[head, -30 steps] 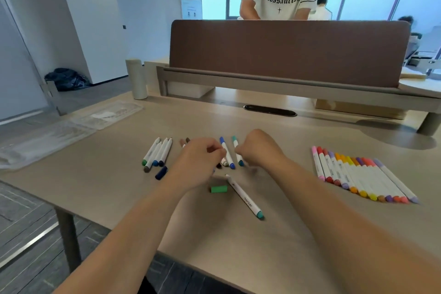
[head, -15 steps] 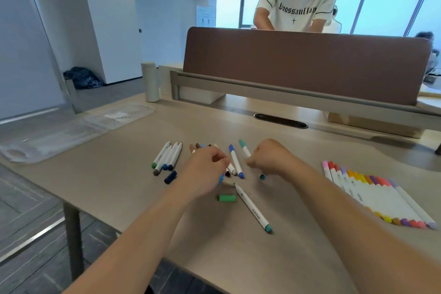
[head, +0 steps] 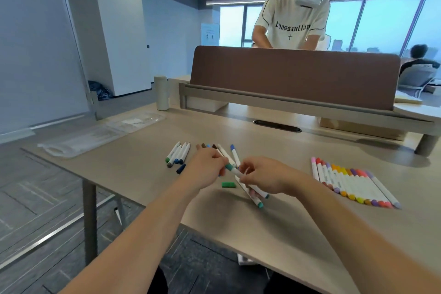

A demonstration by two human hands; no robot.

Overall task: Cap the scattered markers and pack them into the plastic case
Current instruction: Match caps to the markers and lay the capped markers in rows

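My right hand [head: 265,175] holds a white teal-tipped marker [head: 259,192] lifted just above the desk. My left hand [head: 206,169] pinches the teal cap [head: 229,166] at that marker's upper end. Another teal-ended marker [head: 256,201] lies on the desk right under it. A loose green cap [head: 228,184] lies below my hands and a dark blue cap [head: 181,168] to the left. Several markers [head: 179,155] lie in a small group at the left, more [head: 229,151] sit behind my hands, and a neat row of warm-coloured markers [head: 350,182] lies at the right. The clear plastic case [head: 95,136] lies open at the far left.
A pale cylinder [head: 161,93] stands at the desk's back left. A brown divider panel [head: 293,76] runs across the back, with a person standing behind it. A black cable slot [head: 276,126] is set in the desk [head: 274,234] ahead. The desk edge drops off at left.
My hands have lifted from the pile and come together. The right hand has picked up a marker and the left now holds a teal cap against its end.
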